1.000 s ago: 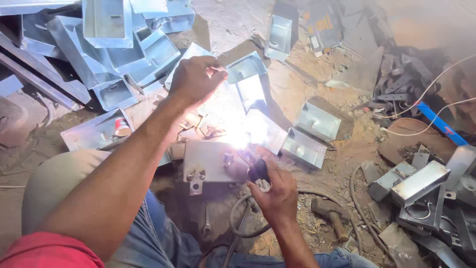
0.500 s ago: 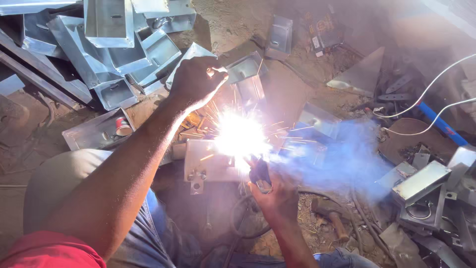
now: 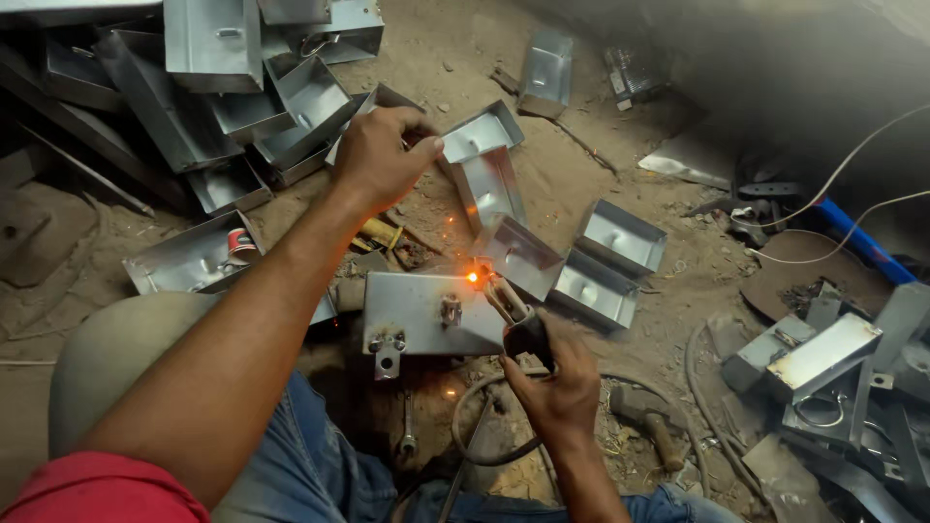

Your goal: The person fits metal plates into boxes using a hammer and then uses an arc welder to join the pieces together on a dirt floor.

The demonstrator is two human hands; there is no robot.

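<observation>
My right hand [image 3: 554,385] grips a black welding electrode holder [image 3: 523,327]; its tip glows orange at a weld spot [image 3: 474,277] on the upper right edge of a flat grey metal box [image 3: 426,312] lying on the dirt floor. A small latch [image 3: 449,309] sits on the box face. My left hand [image 3: 376,155] is closed, held above the far side of the work next to a shiny metal tray [image 3: 481,133]. It hides whatever it grips. A cable [image 3: 475,426] loops down from the holder.
Several open sheet-metal trays [image 3: 291,97] are stacked at the top left, and more lie at the right [image 3: 620,237]. Scrap metal pieces [image 3: 823,358] and wires [image 3: 852,208] crowd the right edge. A wrench [image 3: 408,436] and a hammer [image 3: 644,418] rest near my knees.
The bright welding arc and its blue smoke have died out, leaving only a small orange glow with a few sparks. Both hands stay almost where they were.
</observation>
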